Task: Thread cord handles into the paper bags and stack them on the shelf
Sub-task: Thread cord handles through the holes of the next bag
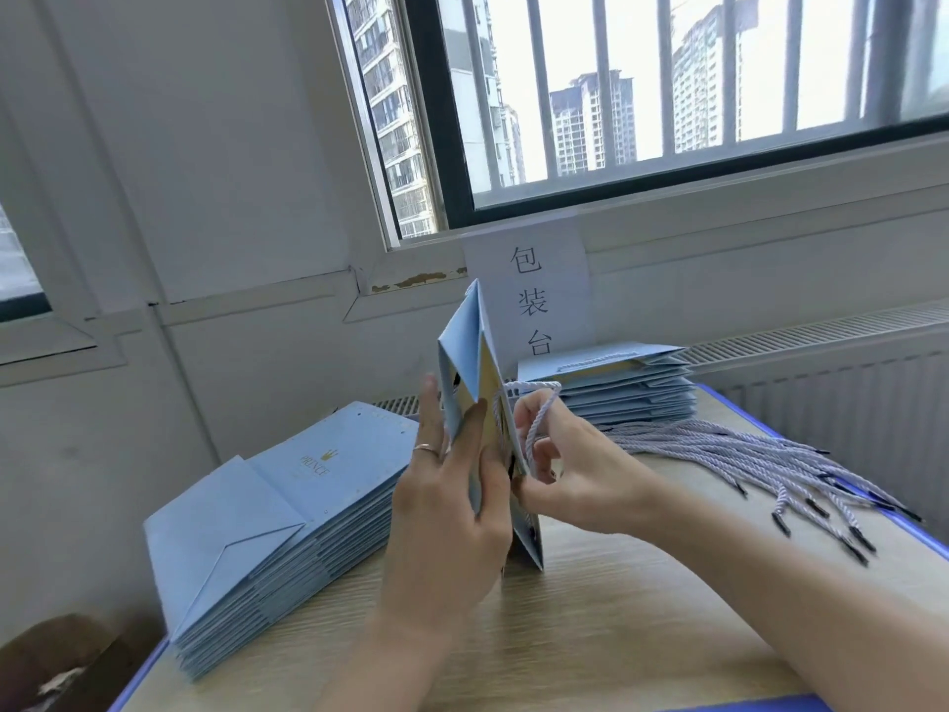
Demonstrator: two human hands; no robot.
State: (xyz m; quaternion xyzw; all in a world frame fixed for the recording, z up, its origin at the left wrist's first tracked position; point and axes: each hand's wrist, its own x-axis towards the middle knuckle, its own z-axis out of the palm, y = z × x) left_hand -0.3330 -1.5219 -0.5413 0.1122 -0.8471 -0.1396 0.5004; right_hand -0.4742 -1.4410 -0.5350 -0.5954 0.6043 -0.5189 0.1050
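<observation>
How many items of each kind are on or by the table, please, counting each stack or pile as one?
Stacks of flat bags: 2
Bag held upright: 1
Cord being threaded: 1
Pile of loose cords: 1
Paper sign: 1
Total: 6

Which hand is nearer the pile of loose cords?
Right. The right hand, holding a cord, is just beside the loose cords; the left hand holds the bag, farther off.
</observation>
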